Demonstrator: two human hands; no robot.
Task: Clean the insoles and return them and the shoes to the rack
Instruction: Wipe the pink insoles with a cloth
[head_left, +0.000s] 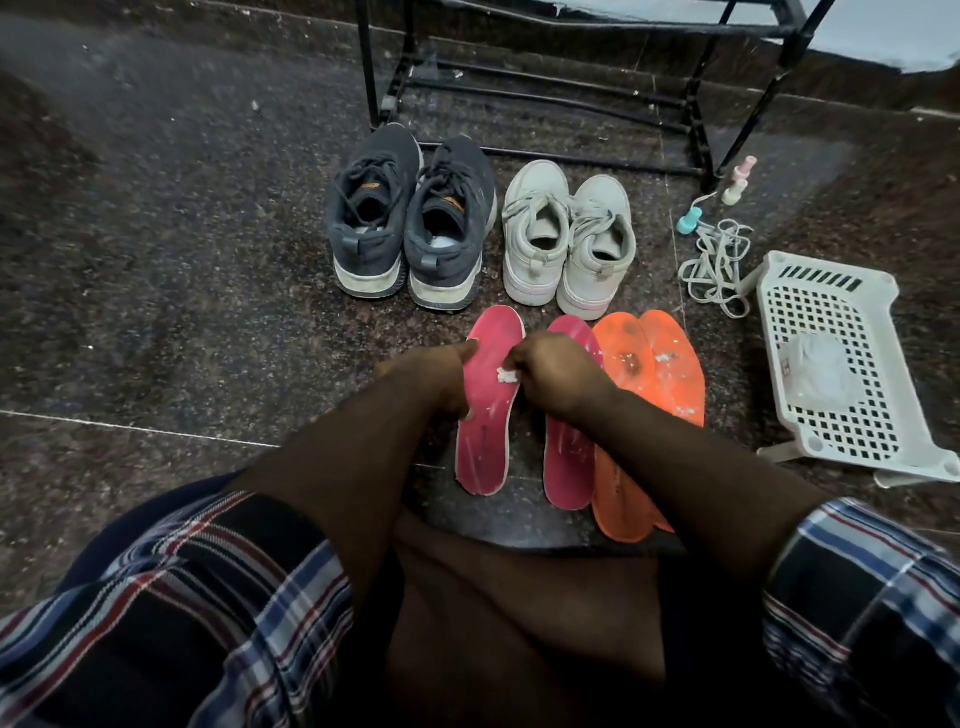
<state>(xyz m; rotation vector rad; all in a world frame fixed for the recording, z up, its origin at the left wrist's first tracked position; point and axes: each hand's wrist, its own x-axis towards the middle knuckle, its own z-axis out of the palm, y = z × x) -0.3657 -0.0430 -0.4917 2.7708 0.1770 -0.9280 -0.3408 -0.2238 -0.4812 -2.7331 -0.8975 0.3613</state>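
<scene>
A pink insole (488, 410) is held flat on the dark speckled floor (182, 270) just below the centre of the view. Its left edge is gripped by the left hand (431, 371), the thumb laid over the rim and the fingers curled beneath. A small white wad (508, 375) is pinched in the curled fingers of the right hand (558, 371) and pressed against the insole's upper half. A second pink insole (569, 457) is seen just beside the first, at its 3 o'clock, partly hidden by the right forearm. Two orange insoles (649, 405), overlapping each other and marked with white specks, are laid touching that second one, again at 3 o'clock.

At 12 o'clock from the insoles, a pair of dark grey sneakers (410, 218) is set heels toward the camera, with a pair of pale grey sneakers (569, 239) close at its 3 o'clock. A black metal rack (545, 98) is stood behind both pairs, at 12 o'clock.

At 3 o'clock from the pale pair, loose grey laces (719, 267) are piled near small bottles (737, 182). A white perforated basket (841, 364), overturned, is placed at 4 o'clock from the laces, with a crumpled clear wrapper (815, 371) on it. Plaid sleeves (208, 597) are seen at the bottom edge.
</scene>
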